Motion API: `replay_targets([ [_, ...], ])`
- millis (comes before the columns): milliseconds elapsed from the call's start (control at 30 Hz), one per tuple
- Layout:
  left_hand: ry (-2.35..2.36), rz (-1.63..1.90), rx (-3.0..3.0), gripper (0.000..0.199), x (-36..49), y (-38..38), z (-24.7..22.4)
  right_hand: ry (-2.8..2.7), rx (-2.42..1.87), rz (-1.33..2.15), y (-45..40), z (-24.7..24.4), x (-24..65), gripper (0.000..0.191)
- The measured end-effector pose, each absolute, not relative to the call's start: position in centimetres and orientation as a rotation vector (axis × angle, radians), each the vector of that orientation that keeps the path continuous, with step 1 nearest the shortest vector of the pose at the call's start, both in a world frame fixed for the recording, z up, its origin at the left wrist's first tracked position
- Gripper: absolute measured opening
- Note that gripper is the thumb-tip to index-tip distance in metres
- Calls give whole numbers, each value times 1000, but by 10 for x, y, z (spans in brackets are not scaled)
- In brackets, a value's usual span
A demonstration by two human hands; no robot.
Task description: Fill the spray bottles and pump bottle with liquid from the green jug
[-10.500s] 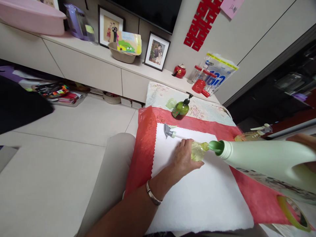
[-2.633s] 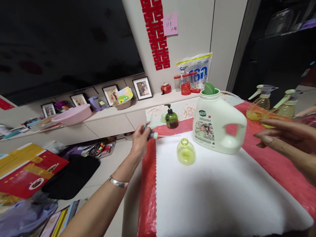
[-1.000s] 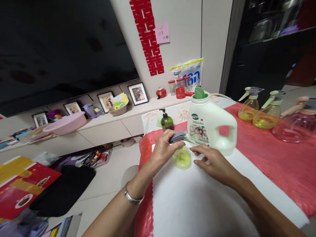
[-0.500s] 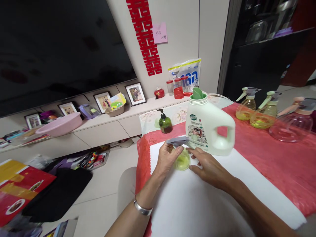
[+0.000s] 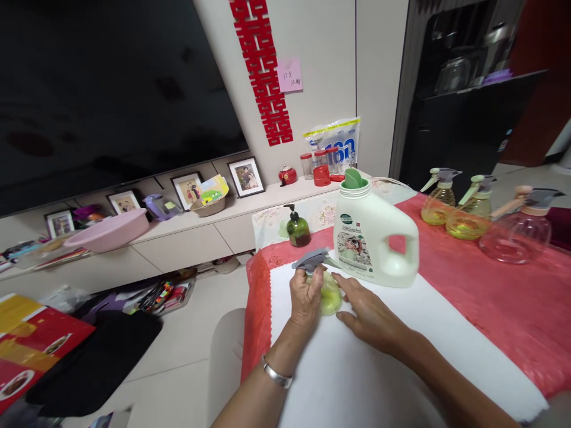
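Observation:
A small clear spray bottle (image 5: 331,297) with yellow-green liquid and a grey spray head (image 5: 311,260) is tilted over the white cloth. My left hand (image 5: 306,297) is closed around its neck just below the head. On the other side, my right hand (image 5: 372,312) cups the round body between fingers and thumb; part of that contact is hidden. Close behind stands a pale green detergent jug (image 5: 379,238), uncapped, with a green scoop-shaped piece (image 5: 353,178) in its mouth. A dark green pump bottle (image 5: 298,229) stands farther left.
Several spray bottles (image 5: 517,235) stand at the right on the red table cover (image 5: 504,297). White cloth (image 5: 357,368) lies under my hands. Behind the table, a ledge (image 5: 191,223) holds framed photos, a pink basin (image 5: 109,230) and red-lidded jars (image 5: 321,166).
My left hand has turned and its fingers now wrap the bottle's neck; the spray head has shifted slightly left. My right hand stays at the bottle's side. The view has tilted slightly.

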State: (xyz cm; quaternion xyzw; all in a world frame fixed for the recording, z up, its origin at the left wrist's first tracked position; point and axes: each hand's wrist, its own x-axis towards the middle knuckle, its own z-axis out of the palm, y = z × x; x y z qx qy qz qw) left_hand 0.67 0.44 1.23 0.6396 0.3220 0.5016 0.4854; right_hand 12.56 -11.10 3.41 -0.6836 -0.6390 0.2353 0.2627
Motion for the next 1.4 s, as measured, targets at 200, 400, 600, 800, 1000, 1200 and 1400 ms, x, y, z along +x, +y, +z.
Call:
replay_targets([
  [200,784,1217,1538,33,7,6,19,-1676,-1944,662,-107,30,113,84],
  [400,693,1166,1439,48,4,-4,19,-1711,-1869,697,-108,24,120,88],
  [600,730,1253,1248,47,-4,1,21,-1620,-1824,773,-107,14,122,90],
  [800,734,1220,1031,45,-9,3,34,-1467,-1726,724,-103,15,114,83],
  [1000,593,1237,691,41,-4,-2,70,-1468,-1513,291,-107,25,108,72],
  [1200,435,1224,719,41,4,-19,106,-1512,-1285,-42,-110,32,111,73],
  [1400,403,1166,810,37,9,-34,107,-1423,-1044,97,-117,29,105,82],
])
